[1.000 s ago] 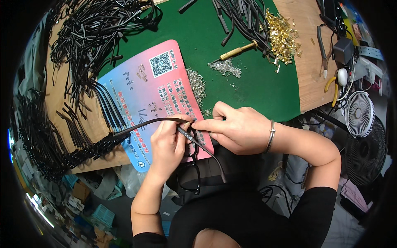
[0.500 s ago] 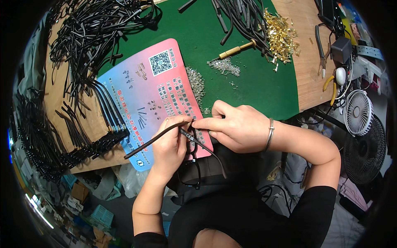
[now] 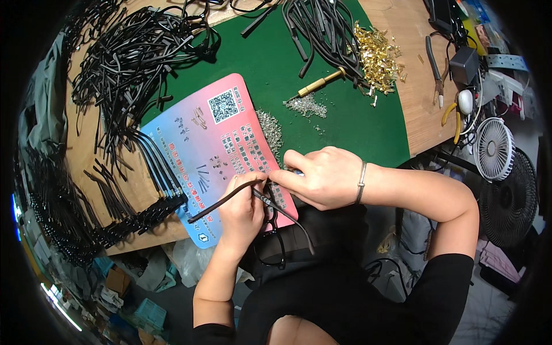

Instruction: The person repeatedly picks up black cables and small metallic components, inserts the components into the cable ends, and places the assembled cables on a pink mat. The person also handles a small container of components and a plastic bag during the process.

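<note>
We judge this piece part-way along: one glossy black plastic eyeglass frame (image 3: 282, 251) hangs toward six o'clock, below two slim dark temple arms (image 3: 224, 202) pinched in our left hand (image 3: 238, 210); their fastening is unclear. Our right hand (image 3: 328, 178) meets them, fingers bunched, grip hidden. Two uncountable heaps of thin black strips (image 3: 144, 54) remain loose, at eleven and one o'clock, beside one slender brass screwdriver (image 3: 315, 86).
</note>
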The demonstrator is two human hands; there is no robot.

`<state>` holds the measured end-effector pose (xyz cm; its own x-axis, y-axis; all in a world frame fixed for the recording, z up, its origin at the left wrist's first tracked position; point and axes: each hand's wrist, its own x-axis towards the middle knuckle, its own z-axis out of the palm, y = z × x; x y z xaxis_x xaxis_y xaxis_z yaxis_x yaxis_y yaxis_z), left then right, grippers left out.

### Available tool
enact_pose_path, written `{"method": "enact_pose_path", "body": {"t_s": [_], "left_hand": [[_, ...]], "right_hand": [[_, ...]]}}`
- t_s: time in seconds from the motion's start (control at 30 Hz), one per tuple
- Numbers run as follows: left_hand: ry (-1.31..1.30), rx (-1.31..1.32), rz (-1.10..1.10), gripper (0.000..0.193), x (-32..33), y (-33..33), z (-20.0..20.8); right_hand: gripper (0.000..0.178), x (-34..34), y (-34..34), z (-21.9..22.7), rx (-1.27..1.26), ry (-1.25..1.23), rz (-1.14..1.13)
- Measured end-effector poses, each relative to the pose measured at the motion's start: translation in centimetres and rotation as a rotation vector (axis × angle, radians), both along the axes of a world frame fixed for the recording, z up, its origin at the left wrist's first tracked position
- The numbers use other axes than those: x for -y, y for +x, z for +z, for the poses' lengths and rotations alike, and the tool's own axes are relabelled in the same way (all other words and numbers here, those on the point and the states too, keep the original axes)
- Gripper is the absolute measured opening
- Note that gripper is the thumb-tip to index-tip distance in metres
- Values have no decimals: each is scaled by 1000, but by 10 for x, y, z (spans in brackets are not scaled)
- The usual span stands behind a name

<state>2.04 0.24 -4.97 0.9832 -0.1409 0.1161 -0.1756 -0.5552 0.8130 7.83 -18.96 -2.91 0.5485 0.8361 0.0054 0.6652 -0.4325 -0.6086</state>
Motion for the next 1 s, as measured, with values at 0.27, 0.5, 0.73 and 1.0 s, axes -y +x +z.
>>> {"method": "enact_pose_path", "body": {"t_s": [0.27,0.5,0.73,1.0], "left_hand": [[23,-28,12,29,0,-2,-3],[-140,-92,55,20,-2,-4,-2],[-46,62,320,22,-3,51,3],[-15,-32,157,39,-28,-8,26]], "right_hand": [[30,-1,1,-2,-48,0,9],[32,0,-10,-1,137,-24,-108],[52,2,-12,11,135,-226,-181],[34,24,-10,32,-72,-134,-292]]}}
